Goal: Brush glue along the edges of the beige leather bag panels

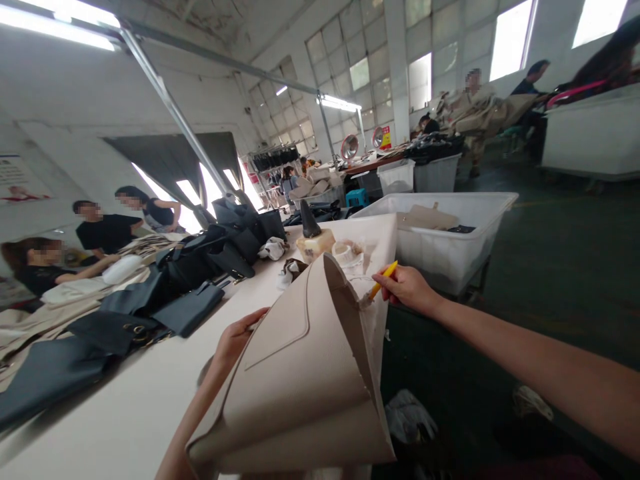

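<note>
My right hand point(407, 290) pinches a yellow tool point(385, 279); my left hand's point(239, 339) grip behind the beige bag point(305, 363) I can't tell. It looks light, bendy; I'd hold its rim.

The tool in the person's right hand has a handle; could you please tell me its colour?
The handle is yellow, best seen in the head view.

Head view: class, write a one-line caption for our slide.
Left hand against a beige bag, right hand holding a yellow tool by the bag's open edge.
</note>
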A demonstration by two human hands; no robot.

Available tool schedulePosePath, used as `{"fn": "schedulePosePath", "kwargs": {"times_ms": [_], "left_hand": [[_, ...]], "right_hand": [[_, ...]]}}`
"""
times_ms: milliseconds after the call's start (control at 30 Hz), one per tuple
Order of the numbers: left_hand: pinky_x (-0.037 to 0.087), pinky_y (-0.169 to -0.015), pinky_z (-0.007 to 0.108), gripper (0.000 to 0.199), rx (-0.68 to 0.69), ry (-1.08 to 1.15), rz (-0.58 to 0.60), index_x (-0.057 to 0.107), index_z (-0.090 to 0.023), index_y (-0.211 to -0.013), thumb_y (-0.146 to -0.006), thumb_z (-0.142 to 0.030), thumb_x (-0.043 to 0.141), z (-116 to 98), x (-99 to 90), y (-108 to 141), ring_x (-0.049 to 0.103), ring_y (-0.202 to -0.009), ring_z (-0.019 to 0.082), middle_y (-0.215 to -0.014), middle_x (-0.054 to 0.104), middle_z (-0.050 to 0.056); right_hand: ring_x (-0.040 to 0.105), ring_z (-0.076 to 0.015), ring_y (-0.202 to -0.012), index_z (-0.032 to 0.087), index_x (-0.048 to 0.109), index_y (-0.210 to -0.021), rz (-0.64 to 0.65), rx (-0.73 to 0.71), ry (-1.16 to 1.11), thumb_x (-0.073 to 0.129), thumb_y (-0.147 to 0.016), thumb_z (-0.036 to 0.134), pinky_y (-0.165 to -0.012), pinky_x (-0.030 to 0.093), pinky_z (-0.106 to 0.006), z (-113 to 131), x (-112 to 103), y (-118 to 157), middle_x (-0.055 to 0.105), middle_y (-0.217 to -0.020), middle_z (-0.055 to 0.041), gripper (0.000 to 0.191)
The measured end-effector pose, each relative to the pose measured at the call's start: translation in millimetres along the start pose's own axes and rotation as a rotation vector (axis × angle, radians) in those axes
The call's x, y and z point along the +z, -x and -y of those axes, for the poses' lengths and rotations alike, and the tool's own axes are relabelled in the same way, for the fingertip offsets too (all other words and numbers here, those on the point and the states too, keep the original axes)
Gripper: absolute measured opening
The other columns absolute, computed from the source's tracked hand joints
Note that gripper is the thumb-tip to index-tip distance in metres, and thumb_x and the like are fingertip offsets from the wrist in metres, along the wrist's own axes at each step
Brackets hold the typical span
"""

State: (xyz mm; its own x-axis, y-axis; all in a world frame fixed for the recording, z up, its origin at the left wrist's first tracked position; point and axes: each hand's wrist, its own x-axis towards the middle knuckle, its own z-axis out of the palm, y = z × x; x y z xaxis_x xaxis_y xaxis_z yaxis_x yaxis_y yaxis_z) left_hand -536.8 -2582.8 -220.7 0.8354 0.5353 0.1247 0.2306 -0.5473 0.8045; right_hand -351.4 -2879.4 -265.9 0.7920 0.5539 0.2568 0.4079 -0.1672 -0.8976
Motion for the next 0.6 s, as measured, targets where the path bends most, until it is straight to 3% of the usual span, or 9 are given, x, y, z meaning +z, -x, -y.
{"fn": "schedulePosePath", "kwargs": {"times_ms": [200, 367, 600], "left_hand": [[0.043, -0.09, 0.035, 0.064, -0.059, 0.03, 0.034, 0.067, -0.006, -0.103, -0.046, -0.035, 0.06, 4.7, -3.8, 0.9, 0.057, -0.104, 0.032, -0.111, 0.063, 0.015], [0.046, -0.087, 0.035, 0.068, -0.079, 0.058, 0.052, 0.064, -0.005, -0.108, -0.047, -0.034, 0.061, 4.6, -3.0, 3.0, 0.058, -0.102, 0.032, -0.114, 0.062, 0.016], [0.041, -0.095, 0.038, 0.059, -0.054, 0.106, 0.0, 0.07, -0.007, -0.087, -0.038, -0.038, 0.066, 2.7, 0.6, 0.1, 0.057, -0.103, 0.033, -0.101, 0.067, 0.017]], "right_hand": [[0.048, -0.0078, -0.039, 0.014, 0.049, -0.066, 0.026, 0.029, 0.039, 0.049, -0.079, 0.061, -0.042, 0.04, -0.018, 5.2, -3.7, 3.4, 0.058, -0.053, -0.0019, 0.048], [0.049, -0.0082, -0.04, 0.014, 0.05, -0.076, -0.027, 0.003, 0.015, 0.05, -0.078, 0.062, -0.039, 0.04, -0.018, 7.5, -0.3, -3.5, 0.058, -0.055, -0.001, 0.047], [0.049, -0.0082, -0.04, 0.014, 0.05, -0.067, 0.036, -0.023, 0.088, 0.047, -0.081, 0.06, -0.041, 0.039, -0.017, 10.0, -1.0, 2.4, 0.058, -0.054, -0.0021, 0.048]]}}
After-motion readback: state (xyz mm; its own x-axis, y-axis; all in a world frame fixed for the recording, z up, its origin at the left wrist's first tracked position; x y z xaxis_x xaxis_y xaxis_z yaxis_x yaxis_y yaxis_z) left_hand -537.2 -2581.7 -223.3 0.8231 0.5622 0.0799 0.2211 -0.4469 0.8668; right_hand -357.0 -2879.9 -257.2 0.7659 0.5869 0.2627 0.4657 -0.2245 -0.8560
